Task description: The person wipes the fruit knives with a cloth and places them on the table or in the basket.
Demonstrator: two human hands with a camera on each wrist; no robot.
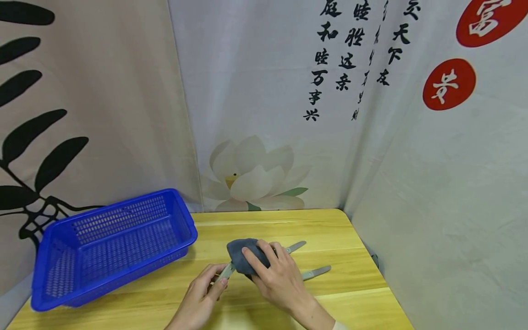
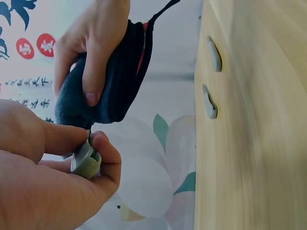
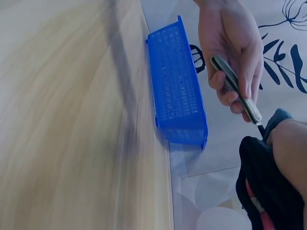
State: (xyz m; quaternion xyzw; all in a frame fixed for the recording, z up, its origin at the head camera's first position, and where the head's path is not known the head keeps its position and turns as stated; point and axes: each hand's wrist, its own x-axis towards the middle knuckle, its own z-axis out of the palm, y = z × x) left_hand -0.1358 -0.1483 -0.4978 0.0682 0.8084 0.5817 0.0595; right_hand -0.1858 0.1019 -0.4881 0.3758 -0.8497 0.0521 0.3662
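Observation:
My left hand point(image 1: 201, 293) grips a knife by its pale green handle point(image 1: 226, 272), low in the middle of the head view. A dark blue-grey cloth point(image 1: 243, 254) wraps the blade, so most of the blade is hidden. Fingers spread over that cloth, my right hand point(image 1: 280, 279) holds it around the blade. From the left wrist, the cloth point(image 2: 112, 88) shows dark layers and a bit of red. Two more knives lie on the table beyond the right hand: one farther back point(image 1: 297, 246), one nearer point(image 1: 316, 272), both partly covered by that hand.
A blue perforated plastic basket point(image 1: 132, 270) stands on the left of the wooden table point(image 1: 354, 302). Printed curtains point(image 1: 255, 101) hang behind the table and along its right side.

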